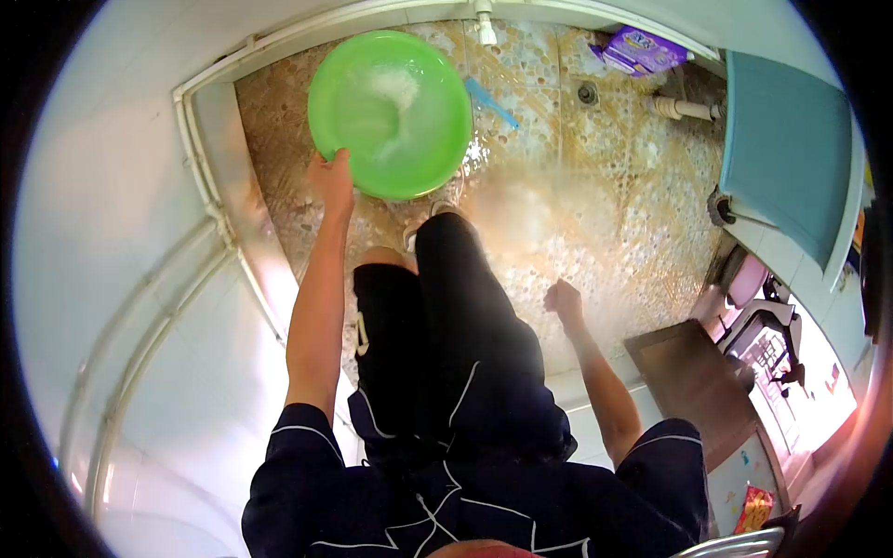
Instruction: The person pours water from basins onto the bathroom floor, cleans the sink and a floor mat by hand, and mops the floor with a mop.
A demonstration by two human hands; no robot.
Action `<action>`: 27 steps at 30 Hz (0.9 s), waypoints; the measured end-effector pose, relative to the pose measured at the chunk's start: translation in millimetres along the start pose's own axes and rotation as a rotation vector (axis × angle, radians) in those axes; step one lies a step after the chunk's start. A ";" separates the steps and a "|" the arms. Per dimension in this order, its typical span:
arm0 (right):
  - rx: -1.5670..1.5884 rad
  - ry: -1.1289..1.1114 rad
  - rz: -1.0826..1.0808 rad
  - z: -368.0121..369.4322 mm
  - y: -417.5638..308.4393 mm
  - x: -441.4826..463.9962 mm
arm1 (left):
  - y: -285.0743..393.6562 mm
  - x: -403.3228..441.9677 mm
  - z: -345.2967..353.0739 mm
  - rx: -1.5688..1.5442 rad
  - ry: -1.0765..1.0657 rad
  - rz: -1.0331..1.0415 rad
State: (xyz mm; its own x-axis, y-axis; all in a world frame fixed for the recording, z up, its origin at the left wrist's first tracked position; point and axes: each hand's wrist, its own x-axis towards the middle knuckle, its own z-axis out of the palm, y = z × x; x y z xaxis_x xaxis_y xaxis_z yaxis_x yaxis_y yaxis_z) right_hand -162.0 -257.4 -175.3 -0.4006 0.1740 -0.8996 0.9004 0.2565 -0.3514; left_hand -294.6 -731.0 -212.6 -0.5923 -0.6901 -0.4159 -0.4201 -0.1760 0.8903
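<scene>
A round green basin (pixel 321 102) stands on the patterned wet floor, with cloudy water and white foam or powder inside. My left hand (pixel 335 179) grips its near-left rim, the fingers closed round the edge. Away from the basin, my right hand (pixel 564 302) hangs over the floor at the centre right. Its fingers are curled and nothing shows in them. Just right of the basin lies a blue, brush-like object (pixel 491 102), apart from both hands.
At the top right lies a purple packet (pixel 642 50). Near it are a floor drain (pixel 588 93) and a white pipe (pixel 684 109). A blue-grey panel (pixel 791 153) stands at the right, above a brown board (pixel 693 381). Pipes run along the left wall.
</scene>
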 end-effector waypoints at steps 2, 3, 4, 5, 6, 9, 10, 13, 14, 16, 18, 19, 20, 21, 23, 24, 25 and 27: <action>0.015 -0.013 -0.089 7.0 -22.9 -50.6 | 22.9 -22.4 4.7 0.091 0.008 -0.020; 0.014 -0.027 -0.178 4.3 -28.4 -79.8 | 31.6 -39.8 3.9 0.175 0.027 -0.047; 0.042 -0.024 -0.211 -1.3 -27.8 -102.4 | 38.5 -55.3 1.2 0.186 0.015 -0.048; 0.059 -0.017 -0.210 -6.9 -27.7 -124.5 | 44.9 -66.3 -0.2 0.279 -0.004 -0.058; 0.069 0.011 -0.250 -12.2 -27.5 -145.4 | 50.9 -74.1 2.4 0.371 -0.030 -0.059; 0.099 0.063 -0.328 -36.0 -13.3 -186.0 | 46.8 -103.7 16.3 0.338 0.074 -0.072; 0.167 0.091 -0.330 -42.8 -8.8 -189.7 | 41.6 -107.8 23.0 0.337 0.056 -0.060; 0.294 0.143 -0.315 -62.8 -2.5 -195.6 | 39.5 -131.5 43.9 0.232 -0.034 -0.016; 0.324 0.164 -0.296 -68.7 4.2 -192.1 | 40.8 -139.6 51.9 0.263 -0.065 -0.019; 0.367 0.170 -0.269 -80.5 14.1 -188.5 | 53.6 -157.9 73.0 0.302 -0.106 -0.018; 0.403 0.145 -0.271 -89.4 24.0 -190.5 | 67.3 -173.0 96.4 0.397 -0.216 -0.122; 0.425 0.114 -0.278 -94.7 25.9 -189.3 | 70.8 -180.1 109.7 0.402 -0.222 -0.113; 0.406 0.109 -0.267 -100.7 28.8 -192.8 | 72.6 -189.9 120.9 0.385 -0.240 -0.064; 0.422 0.117 -0.259 -108.5 36.8 -195.6 | 71.7 -199.0 132.8 0.366 -0.262 -0.014; 0.373 0.085 -0.287 -126.3 48.4 -194.7 | 71.8 -207.4 157.8 0.329 -0.329 -0.023; 0.396 0.090 -0.272 -135.0 53.6 -196.1 | 76.1 -215.7 168.4 0.289 -0.384 -0.042; 0.409 0.091 -0.271 -143.1 59.1 -195.2 | 80.7 -222.8 181.4 0.299 -0.390 -0.035; 0.508 0.104 -0.211 -158.2 73.0 -193.4 | 91.6 -236.8 204.9 0.212 -0.413 -0.006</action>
State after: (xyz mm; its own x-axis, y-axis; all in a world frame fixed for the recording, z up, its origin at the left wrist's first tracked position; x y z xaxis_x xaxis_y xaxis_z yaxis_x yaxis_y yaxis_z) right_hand -45.7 -121.9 14.1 -0.5728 0.2683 -0.7746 0.7569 -0.1898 -0.6254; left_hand -333.7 -439.8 -70.6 -0.7959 -0.3442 -0.4981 -0.5298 -0.0023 0.8481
